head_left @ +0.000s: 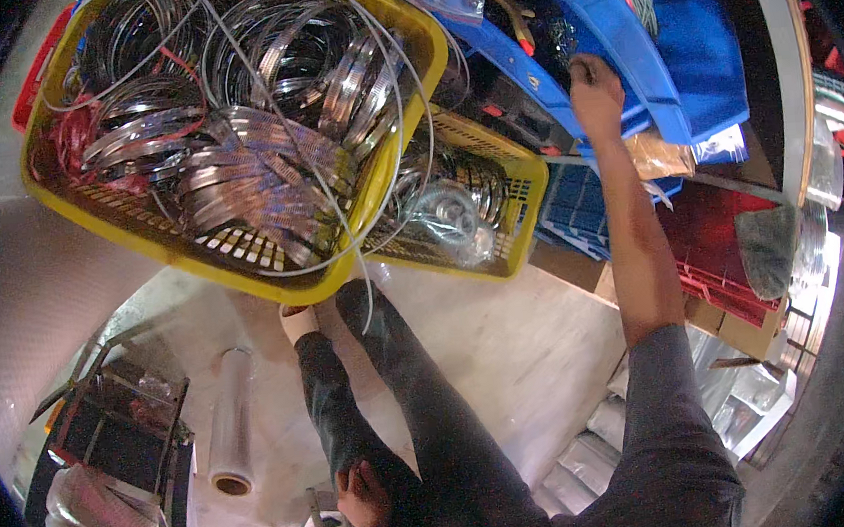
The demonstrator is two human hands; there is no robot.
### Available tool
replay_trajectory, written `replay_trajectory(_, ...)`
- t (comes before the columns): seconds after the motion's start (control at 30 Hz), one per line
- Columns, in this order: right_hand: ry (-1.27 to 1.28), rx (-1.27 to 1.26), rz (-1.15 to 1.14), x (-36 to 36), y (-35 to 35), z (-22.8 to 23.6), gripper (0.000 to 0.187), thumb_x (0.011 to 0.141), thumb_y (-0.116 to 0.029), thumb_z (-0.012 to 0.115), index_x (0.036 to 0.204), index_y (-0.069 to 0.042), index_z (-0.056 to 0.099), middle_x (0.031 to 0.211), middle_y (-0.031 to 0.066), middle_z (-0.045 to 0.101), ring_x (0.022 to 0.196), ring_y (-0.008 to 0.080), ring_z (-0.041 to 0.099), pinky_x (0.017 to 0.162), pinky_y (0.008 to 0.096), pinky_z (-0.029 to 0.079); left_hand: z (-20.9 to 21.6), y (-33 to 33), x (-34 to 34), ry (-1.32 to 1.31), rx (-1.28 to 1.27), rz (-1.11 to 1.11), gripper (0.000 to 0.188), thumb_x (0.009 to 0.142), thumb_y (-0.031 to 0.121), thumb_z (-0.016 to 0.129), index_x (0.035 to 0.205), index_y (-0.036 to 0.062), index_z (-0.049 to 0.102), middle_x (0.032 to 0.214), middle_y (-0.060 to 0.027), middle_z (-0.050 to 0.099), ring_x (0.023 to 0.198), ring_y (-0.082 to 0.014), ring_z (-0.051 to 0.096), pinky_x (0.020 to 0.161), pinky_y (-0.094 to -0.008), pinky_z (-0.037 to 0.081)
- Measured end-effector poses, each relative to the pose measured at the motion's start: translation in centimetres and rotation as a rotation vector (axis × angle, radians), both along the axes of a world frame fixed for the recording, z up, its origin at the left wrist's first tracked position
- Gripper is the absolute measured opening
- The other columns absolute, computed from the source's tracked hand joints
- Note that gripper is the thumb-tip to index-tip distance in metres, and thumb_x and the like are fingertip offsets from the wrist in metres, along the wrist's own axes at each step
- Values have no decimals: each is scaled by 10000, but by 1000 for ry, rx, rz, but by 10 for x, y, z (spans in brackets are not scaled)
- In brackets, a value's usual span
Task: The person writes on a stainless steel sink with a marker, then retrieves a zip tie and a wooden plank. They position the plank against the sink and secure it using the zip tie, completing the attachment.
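My right hand (596,93) is stretched out over a blue plastic bin (665,117) at the upper right, its fingers bent together. Small shiny pieces lie in the bin just beyond the fingertips; whatever the fingers hold, if anything, is too small to make out. Down by my thigh, my left hand (362,497) hangs with its fingers curled in, and no object shows in it. Left of my right arm is a large yellow basket (190,246) full of coiled metal bands (253,168) and wire loops, some tied with red strips.
A smaller yellow basket (512,261) holds more coils and a clear plastic bag (449,223). Red bins (712,248) sit under the blue ones. A roll of clear film (230,421) lies on the floor near a dark cart (120,430). Loose wire hangs over the large basket's rim.
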State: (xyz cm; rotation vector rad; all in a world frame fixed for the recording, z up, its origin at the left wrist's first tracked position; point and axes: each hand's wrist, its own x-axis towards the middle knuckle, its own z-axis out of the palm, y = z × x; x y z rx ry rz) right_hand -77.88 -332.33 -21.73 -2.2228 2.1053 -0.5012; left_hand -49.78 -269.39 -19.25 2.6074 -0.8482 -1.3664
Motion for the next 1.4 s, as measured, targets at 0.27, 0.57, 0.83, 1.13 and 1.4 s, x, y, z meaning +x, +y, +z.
replay_trajectory(0.27,242,8,-5,-51,-125,-71,328,981,-245,552,1252,-144,705,1183,216,707,1138,395,654,997,451,491,-18,3,-14,-47,-47,116,279,1010,232,550,1001,2,708,1024,-245,637,918,-467,631,780,-525,511)
replay_trajectory(0.57,400,27,-67,-64,-152,-106,347,937,-232,614,1259,-137,702,1323,223,634,1227,403,597,1061,485,453,-16,-12,-12,-59,27,142,294,1008,232,555,964,-15,707,1002,-251,639,901,-466,625,760,-534,498)
replay_trajectory(0.83,318,32,-48,-43,-124,-83,401,967,-261,589,1315,-65,628,1359,260,594,1260,453,552,1090,505,416,-24,-3,-9,-58,110,207,454,1013,434,566,1023,20,754,1018,-250,701,859,-456,664,765,-496,530)
replay_trajectory(1.13,140,50,-32,-11,-44,-32,438,1024,-262,523,1369,7,549,1402,318,533,1300,509,493,1116,525,377,-7,-18,-13,-34,32,234,410,1048,349,483,960,16,704,1002,-231,666,875,-483,643,758,-548,502)
replay_trajectory(1.4,23,-40,104,34,72,26,197,999,-151,558,1115,8,548,1025,308,607,944,508,597,822,566,503,2,-28,-14,-31,-27,313,437,1042,382,478,957,32,724,927,-222,697,856,-448,666,743,-526,509)
